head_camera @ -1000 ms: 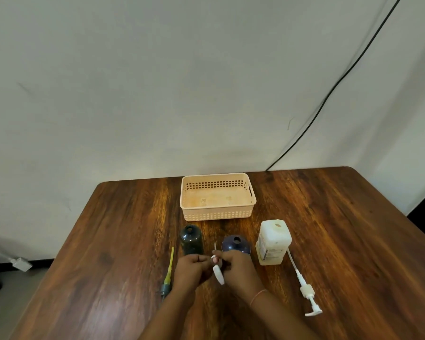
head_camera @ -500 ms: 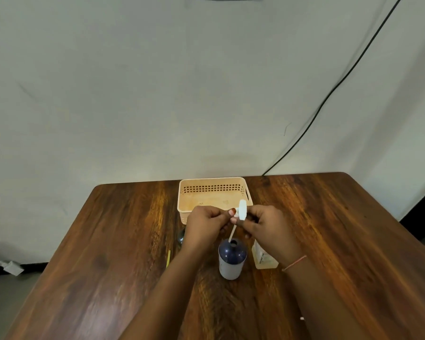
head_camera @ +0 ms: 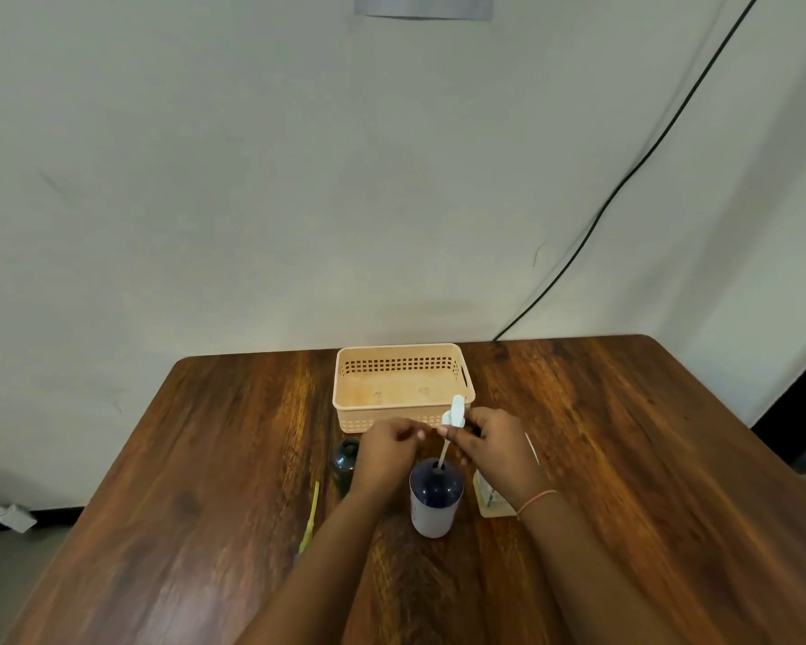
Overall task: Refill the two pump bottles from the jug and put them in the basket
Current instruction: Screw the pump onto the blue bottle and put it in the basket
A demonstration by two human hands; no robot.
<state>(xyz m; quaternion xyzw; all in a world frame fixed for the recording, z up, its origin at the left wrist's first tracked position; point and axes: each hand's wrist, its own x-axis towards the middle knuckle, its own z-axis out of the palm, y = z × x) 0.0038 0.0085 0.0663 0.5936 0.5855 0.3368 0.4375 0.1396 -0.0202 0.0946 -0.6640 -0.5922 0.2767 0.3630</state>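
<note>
A blue-topped white pump bottle [head_camera: 435,500] stands upright in front of me. My right hand [head_camera: 494,444] pinches a white pump head [head_camera: 457,409] above it, and the pump's thin tube runs down into the bottle's neck. My left hand [head_camera: 387,449] hovers just left of the pump with its fingers curled and nothing seen in them. A dark pump bottle [head_camera: 345,463] without a pump stands behind my left hand. The pale jug [head_camera: 489,500] is mostly hidden behind my right wrist. The peach basket [head_camera: 403,388] sits beyond, with nothing in it.
A yellow-tubed pump [head_camera: 310,519] lies on the wooden table [head_camera: 205,458] left of my left arm. A thin white tube [head_camera: 531,449] shows past my right hand. A black cable [head_camera: 624,179] runs down the wall behind the table.
My hands rose from the table with the white pump and its tube went into the blue-topped bottle's neck. My left fingers have come slightly away from the pump.
</note>
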